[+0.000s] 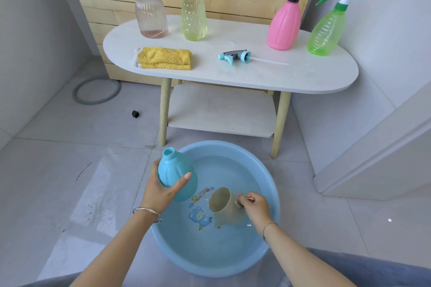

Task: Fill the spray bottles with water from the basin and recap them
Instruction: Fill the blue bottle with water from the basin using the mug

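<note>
- Scooping seemed the step in hand: the right grip clasped the handle of the beige cup, tilted inside the basin.
- The left grip grasped the uncapped blue bottle over the basin's left rim.
- The next move likely called for pouring squarely into its narrow neck.
</note>
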Motion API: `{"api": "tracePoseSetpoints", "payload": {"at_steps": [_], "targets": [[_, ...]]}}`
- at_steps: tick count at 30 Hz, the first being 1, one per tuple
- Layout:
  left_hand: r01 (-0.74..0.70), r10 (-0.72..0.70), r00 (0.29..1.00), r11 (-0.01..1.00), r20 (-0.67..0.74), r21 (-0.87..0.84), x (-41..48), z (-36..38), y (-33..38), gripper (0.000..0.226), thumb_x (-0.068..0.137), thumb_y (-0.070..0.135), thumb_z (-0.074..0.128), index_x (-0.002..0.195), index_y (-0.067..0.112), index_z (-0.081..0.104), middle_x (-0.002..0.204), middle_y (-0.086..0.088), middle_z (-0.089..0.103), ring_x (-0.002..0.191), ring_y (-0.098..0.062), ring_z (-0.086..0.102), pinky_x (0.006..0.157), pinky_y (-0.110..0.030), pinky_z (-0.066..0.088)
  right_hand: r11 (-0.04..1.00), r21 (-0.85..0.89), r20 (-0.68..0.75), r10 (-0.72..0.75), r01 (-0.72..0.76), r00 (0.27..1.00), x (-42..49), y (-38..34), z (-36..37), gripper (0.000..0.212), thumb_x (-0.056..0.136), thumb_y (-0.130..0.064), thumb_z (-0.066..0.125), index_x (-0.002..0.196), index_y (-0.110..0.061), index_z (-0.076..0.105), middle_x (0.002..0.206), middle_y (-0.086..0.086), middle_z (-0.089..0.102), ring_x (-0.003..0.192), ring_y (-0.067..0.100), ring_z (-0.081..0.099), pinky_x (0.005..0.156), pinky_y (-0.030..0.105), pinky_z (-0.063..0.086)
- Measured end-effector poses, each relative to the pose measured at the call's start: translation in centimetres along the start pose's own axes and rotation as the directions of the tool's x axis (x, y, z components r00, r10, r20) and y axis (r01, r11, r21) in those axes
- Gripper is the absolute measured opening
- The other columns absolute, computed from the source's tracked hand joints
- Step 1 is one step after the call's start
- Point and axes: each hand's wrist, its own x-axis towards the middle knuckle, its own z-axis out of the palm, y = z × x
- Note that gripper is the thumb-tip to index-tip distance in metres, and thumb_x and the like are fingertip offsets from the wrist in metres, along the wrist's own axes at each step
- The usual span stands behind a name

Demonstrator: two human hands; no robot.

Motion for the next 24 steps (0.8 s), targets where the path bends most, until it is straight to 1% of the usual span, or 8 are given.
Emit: {"api": "tracePoseSetpoints", "payload": {"at_steps": [3, 7, 11, 13, 16, 18, 21, 24], "targets": [[-0.012, 0.012, 1.0, 0.999, -0.015, -0.031, -0.3, -0.6, 0.5, 0.084, 0.048, 0.064, 0.073, 0.119, 0.032, 0.041, 0.109, 0.005, 0.059, 0.097, -0.012, 0.061, 0.07, -0.023, 0.051, 0.996, 0.088, -0.01, -0.013, 0.013, 1.0, -0.9, -1.8, -0.9, 0.047, 0.084, -0.011, 0.065, 0.057, -0.018, 0.028, 0.05, -0.005, 0.025, 0.048, 0.009, 0.029, 0.047, 0.021, 0.019], [-0.067, 0.066, 0.998, 0.997, -0.004, -0.047, -0.7, -0.9, 1.7, 0.081, 0.053, 0.062, 0.076, 0.118, 0.028, 0.043, 0.106, 0.008, 0.06, 0.095, -0.007, 0.062, 0.066, -0.018, 0.053, 0.971, 0.234, 0.002, -0.045, 0.043, 0.999, -1.5, -4.5, -3.0, 0.046, 0.082, -0.02, 0.071, 0.059, -0.018, 0.031, 0.064, 0.006, 0.027, 0.064, 0.017, 0.027, 0.057, 0.026, 0.02], [-0.13, 0.13, 0.991, 0.991, 0.029, -0.001, -1.2, -0.7, 2.9, 0.063, 0.071, 0.027, 0.081, 0.122, 0.024, 0.043, 0.104, 0.009, 0.06, 0.086, 0.007, 0.062, 0.064, -0.008, 0.049, 0.945, 0.313, 0.006, -0.098, 0.091, 0.995, -2.7, -8.2, -5.7, 0.037, 0.067, -0.034, 0.076, 0.069, -0.014, 0.045, 0.072, 0.007, 0.039, 0.073, 0.019, 0.04, 0.071, 0.027, 0.027], [-0.14, 0.139, 0.988, 0.99, 0.074, 0.015, -1.6, -0.5, 3.2, 0.07, 0.067, 0.034, 0.086, 0.121, 0.027, 0.043, 0.105, 0.012, 0.06, 0.086, 0.012, 0.06, 0.064, -0.008, 0.049, 0.93, 0.34, 0.002, -0.149, 0.139, 0.989, -3.2, -10.0, -7.1, 0.046, 0.057, -0.042, 0.079, 0.073, -0.012, 0.049, 0.074, 0.009, 0.041, 0.074, 0.02, 0.043, 0.077, 0.029, 0.029], [-0.142, 0.134, 0.982, 0.988, 0.132, 0.055, -2.1, 0.1, 3.5, 0.087, 0.048, 0.061, 0.078, 0.122, 0.031, 0.042, 0.106, 0.017, 0.059, 0.094, 0.004, 0.06, 0.071, -0.013, 0.048, 0.904, 0.377, 0.024, -0.225, 0.199, 0.974, -4.0, -12.5, -9.2, 0.052, 0.05, -0.046, 0.081, 0.07, -0.012, 0.048, 0.075, 0.011, 0.044, 0.074, 0.022, 0.047, 0.081, 0.031, 0.032], [-0.135, 0.121, 0.978, 0.988, 0.17, 0.069, -2.4, 0.6, 3.7, 0.09, 0.047, 0.064, 0.079, 0.121, 0.028, 0.043, 0.107, 0.015, 0.06, 0.095, 0.001, 0.06, 0.071, -0.014, 0.048, 0.89, 0.399, 0.036, -0.255, 0.22, 0.966, -4.7, -13.9, -10.2, 0.053, 0.05, -0.045, 0.084, 0.062, -0.019, 0.04, 0.073, 0.01, 0.04, 0.077, 0.024, 0.043, 0.081, 0.032, 0.032], [-0.149, 0.125, 0.969, 0.984, 0.213, 0.101, -2.9, 1.0, 4.2, 0.076, 0.059, 0.05, 0.085, 0.119, 0.027, 0.046, 0.105, 0.016, 0.061, 0.092, 0.004, 0.059, 0.068, -0.008, 0.046, 0.878, 0.412, 0.057, -0.294, 0.245, 0.954, -5.8, -15.3, -11.2, 0.057, 0.047, -0.046, 0.088, 0.058, -0.024, 0.037, 0.07, 0.008, 0.036, 0.077, 0.025, 0.039, 0.08, 0.032, 0.031], [-0.16, 0.129, 0.96, 0.981, 0.247, 0.109, -3.2, 1.2, 4.4, 0.078, 0.049, 0.064, 0.078, 0.113, 0.033, 0.048, 0.105, 0.017, 0.062, 0.091, 0.009, 0.059, 0.068, -0.006, 0.045, 0.864, 0.429, 0.049, -0.313, 0.263, 0.949, -6.6, -16.0, -11.4, 0.052, 0.051, -0.043, 0.088, 0.053, -0.024, 0.039, 0.063, 0.004, 0.041, 0.066, 0.019, 0.042, 0.078, 0.031, 0.034]]}}
